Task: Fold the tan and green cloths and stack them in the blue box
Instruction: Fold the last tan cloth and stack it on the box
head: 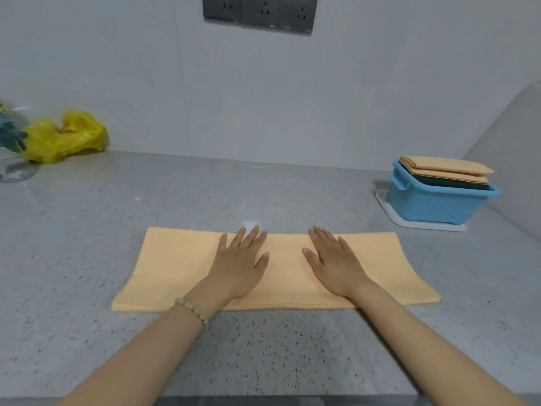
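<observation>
Front and centre on the counter (pixel 87 230), the tan cloth (pixel 175 271) lies as a long strip, running left to right. Pressing flat on its middle are the left hand (pixel 240 265) and right hand (pixel 336 268), fingers straight, gripping nothing. Each short end lies outward of its own hand. Far right, nearer the right hand, sits the blue box (pixel 433 206), seemingly already holding folded cloths.

tan cloth (pixel 175 268), blue box (pixel 433 206), yellow bag (pixel 64 139), grey speckled counter (pixel 263 347)
</observation>
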Demonstrator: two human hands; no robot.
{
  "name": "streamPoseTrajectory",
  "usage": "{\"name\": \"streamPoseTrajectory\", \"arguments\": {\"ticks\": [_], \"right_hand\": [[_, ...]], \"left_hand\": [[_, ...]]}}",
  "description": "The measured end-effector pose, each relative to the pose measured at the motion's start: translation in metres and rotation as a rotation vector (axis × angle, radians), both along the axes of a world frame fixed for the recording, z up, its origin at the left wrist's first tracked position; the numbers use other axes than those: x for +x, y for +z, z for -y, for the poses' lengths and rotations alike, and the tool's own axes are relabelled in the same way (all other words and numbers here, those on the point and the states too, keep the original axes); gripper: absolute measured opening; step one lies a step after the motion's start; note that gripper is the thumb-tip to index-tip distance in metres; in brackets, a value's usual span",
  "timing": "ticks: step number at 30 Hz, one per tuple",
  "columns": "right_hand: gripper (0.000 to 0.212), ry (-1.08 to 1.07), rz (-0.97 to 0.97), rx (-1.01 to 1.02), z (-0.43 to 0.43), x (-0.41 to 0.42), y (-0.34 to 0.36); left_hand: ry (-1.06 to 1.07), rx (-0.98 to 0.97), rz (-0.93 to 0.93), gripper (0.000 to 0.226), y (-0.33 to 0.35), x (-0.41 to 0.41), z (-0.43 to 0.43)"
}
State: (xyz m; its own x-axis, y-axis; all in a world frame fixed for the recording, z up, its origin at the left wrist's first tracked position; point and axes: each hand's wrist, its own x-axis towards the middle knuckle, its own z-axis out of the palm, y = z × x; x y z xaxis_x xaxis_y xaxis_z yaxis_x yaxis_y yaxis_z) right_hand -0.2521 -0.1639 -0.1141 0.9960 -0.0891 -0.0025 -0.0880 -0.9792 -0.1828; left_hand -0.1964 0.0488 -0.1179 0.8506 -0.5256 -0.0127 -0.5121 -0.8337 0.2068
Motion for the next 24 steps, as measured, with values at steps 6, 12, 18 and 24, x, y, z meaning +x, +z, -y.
{"name": "streamPoseTrajectory", "arguments": {"ticks": [6,12,18,24], "right_hand": [[0.065,-0.176,-0.013,-0.013,0.068,-0.019,0.005],[0.064,-0.326,-0.105,-0.053,0.089,-0.019,0.02],[0.056,-0.066,0.067,0.046,-0.013,-0.004,0.029],[0.053,0.075,0.012,0.057,-0.072,0.006,0.007]], "left_hand": [[-0.001,-0.014,0.007,0.057,-0.003,0.001,0.0],[0.003,-0.032,-0.015,0.056,0.001,-0.001,0.002],[-0.002,-0.012,-0.029,0.053,0.004,-0.003,0.002],[0.014,-0.025,-0.028,0.052,0.007,-0.005,0.002]]}}
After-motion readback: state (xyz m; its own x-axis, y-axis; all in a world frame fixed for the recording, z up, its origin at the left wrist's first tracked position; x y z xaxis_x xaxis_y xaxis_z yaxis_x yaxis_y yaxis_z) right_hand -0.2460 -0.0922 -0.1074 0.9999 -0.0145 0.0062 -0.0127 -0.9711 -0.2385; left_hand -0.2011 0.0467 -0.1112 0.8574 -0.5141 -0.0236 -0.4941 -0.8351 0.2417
